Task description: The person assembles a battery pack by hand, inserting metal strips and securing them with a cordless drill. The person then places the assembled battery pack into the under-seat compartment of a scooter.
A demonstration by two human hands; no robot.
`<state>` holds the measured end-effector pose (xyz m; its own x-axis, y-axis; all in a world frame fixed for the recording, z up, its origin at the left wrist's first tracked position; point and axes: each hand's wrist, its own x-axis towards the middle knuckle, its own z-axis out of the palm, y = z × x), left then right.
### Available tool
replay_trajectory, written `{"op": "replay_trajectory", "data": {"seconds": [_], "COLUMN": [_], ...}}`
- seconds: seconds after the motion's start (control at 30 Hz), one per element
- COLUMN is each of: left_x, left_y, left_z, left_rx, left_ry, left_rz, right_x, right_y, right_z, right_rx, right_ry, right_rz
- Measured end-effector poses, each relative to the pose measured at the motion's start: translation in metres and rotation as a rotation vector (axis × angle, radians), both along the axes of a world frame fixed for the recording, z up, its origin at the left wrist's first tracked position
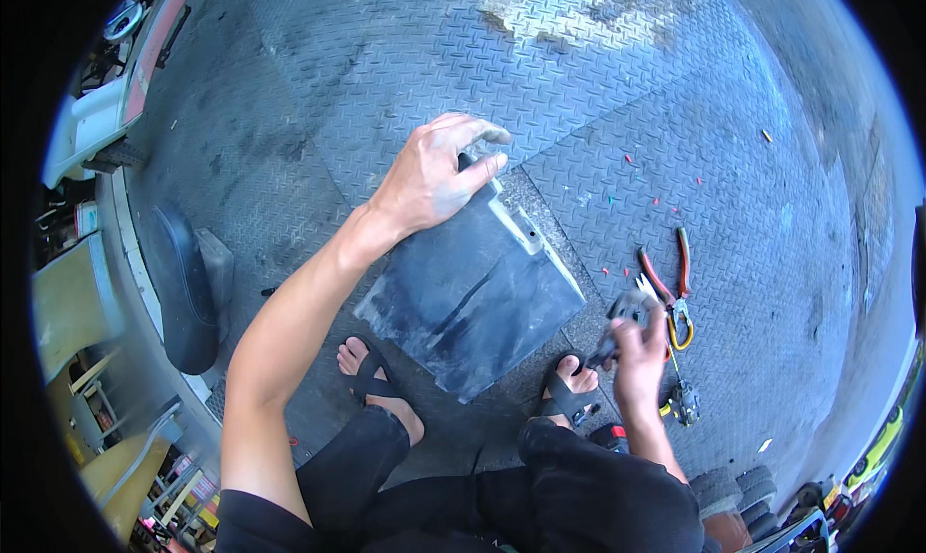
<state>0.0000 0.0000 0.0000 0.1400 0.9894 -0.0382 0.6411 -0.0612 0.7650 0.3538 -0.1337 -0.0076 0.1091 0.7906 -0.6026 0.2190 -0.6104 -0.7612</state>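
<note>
Watching on the head feed: my dark flat panel [463, 307] lies tilted corner-on on the tread-plate floor [386, 52], just ahead of and between two sandalled feet, pale notched strip [521, 225] along its upper right edge.

Left hand [449, 167] is at the panel's top corner, heel of it over the strip end. Thumb and fingers bent but spread, tips not meeting; something dark shows in the gap, can't tell what.

Right hand [639, 346] is off to the panel's right, near the right foot [571, 384], fingers closed round a dark grey object [627, 312]; blurred, can't make out the kind.

Just beyond that hand: red-handled pliers [666, 271], with yellow-handled scissors [682, 329] next to them. Nearer me, a black-and-yellow tool [684, 403]. Small red bits [656, 201] scattered above the pliers, a few green among them. Black padded seat [183, 288] well apart, at far left.
</note>
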Motion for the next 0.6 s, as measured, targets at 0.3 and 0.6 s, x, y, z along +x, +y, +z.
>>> {"op": "replay_trajectory", "data": {"seconds": [0.3, 0.6], "left_x": [0.028, 0.036], "left_y": [0.017, 0.013], "left_z": [0.000, -0.015], "left_rx": [0.089, 0.035], "left_ry": [-0.114, 0.066], "left_rz": [-0.350, -0.269], "right_x": [-0.066, -0.091], "right_y": [0.154, 0.165], "right_z": [-0.004, -0.032], "right_rx": [-0.368, -0.541], "right_ry": [0.781, 0.736], "right_rz": [-0.283, -0.161]}}
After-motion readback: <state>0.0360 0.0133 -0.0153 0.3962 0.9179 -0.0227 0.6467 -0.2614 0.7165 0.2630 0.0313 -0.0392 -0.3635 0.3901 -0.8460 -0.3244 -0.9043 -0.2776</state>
